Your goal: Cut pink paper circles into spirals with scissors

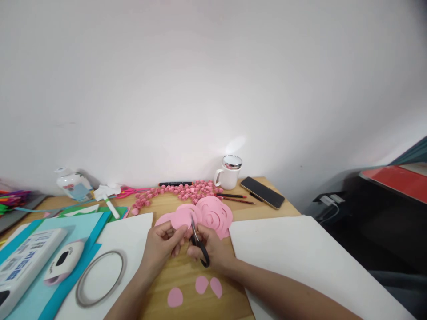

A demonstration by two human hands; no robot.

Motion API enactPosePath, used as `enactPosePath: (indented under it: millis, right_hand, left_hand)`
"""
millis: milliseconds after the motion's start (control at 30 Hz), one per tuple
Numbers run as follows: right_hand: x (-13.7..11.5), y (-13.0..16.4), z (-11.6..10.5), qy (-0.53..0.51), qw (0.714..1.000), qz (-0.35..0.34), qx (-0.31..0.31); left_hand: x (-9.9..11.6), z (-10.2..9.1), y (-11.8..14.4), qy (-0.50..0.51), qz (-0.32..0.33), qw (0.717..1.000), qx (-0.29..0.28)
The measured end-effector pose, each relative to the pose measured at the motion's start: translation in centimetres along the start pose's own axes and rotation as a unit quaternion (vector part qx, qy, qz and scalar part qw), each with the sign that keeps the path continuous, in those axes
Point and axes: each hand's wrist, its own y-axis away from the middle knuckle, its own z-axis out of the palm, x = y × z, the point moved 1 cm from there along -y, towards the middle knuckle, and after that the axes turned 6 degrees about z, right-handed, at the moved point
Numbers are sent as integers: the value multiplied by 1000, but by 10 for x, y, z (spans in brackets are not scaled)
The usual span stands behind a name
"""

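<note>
My left hand point(163, 242) pinches a pink paper circle point(182, 218) over the wooden desk point(173, 275). My right hand point(213, 249) grips black-handled scissors point(197, 240) whose blades point up into that circle. Just behind lies a pile of pink paper spirals point(215, 213). Three small pink cut pieces point(200, 286) lie on the desk close below my hands. Many small pink paper roses point(182, 191) are strewn along the back of the desk.
White sheets lie at right point(300, 258) and left point(130, 231), a ring of tape point(100, 278) on the left one. Blue paper point(53, 231), a paper punch point(65, 262) and a box point(23, 262) sit left. A white mug point(230, 172), phone point(262, 192), pencils point(233, 198), marker point(175, 183) stand behind.
</note>
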Motion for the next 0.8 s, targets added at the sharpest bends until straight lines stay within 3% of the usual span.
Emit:
enactPosePath:
  millis: [500,667,800]
  right_hand:
    - [4,1,-1,7,999,48,22]
    - [3,1,-1,8,998,52,25]
    - [4,1,-1,3,999,42,28]
  left_hand:
    - [2,-3,-1,17,12,999,28]
    - [5,-3,-1,55,20,996,63]
    - [6,3,2,30,7,999,6]
